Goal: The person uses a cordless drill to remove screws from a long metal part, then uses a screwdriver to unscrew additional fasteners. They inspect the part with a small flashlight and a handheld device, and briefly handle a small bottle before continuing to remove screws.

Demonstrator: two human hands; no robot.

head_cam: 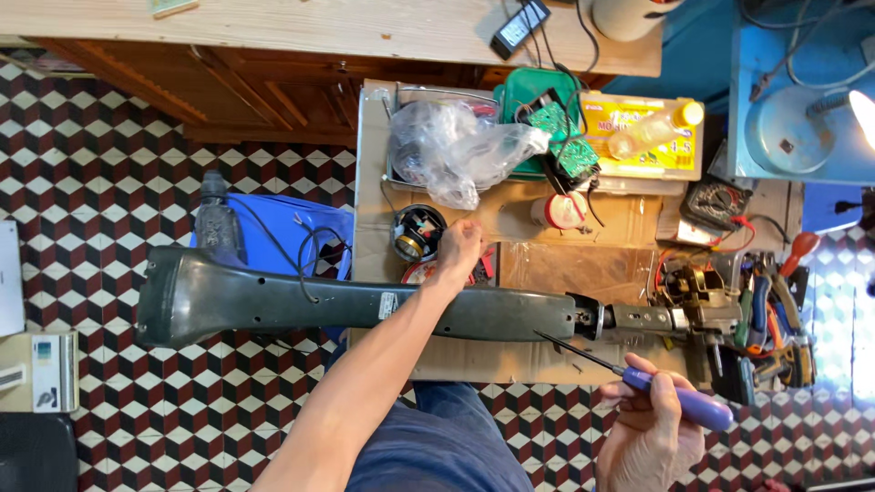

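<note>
**Steadying the long housing while the screwdriver is coming in**

Reaching across the long dark housing (365,305), the left hand (458,248) is resting over its far edge near the middle, fingers curled loosely; whether that grip is closed on anything I cannot tell, since the fingertips are hidden behind the hand. The right hand (649,435) is clamped around the purple handle of a screwdriver (638,381), whose thin shaft is pointing at the housing's narrow end, just short of the grey metal motor assembly (679,314) joined to it.

The housing is lying across a cardboard-covered bench (510,360), its wide end overhanging the tiled floor (91,137) and a blue stool (283,232).

Doing this well, by my judgement, is meaning keeping the housing pressed flat so it is not rolling, bringing the tip in square to the screw or seam, and pushing along the shaft rather than sideways, as the overhanging end could be tipping the whole piece.

Labels and packages, placed from the housing: a small white rectangular sticker (388,305) is sitting on the housing itself, just beside the left forearm. Beyond it a crumpled clear plastic bag (460,146) is lying in a tray. Farther beyond, toward the narrow end, a yellow flat box with red print (638,132) is carrying a clear bottle with a yellow cap (654,129). Near that, a green tray (538,100) is holding green circuit boards (574,155), and a small white-and-red tape roll (561,211) is standing close by.
</note>
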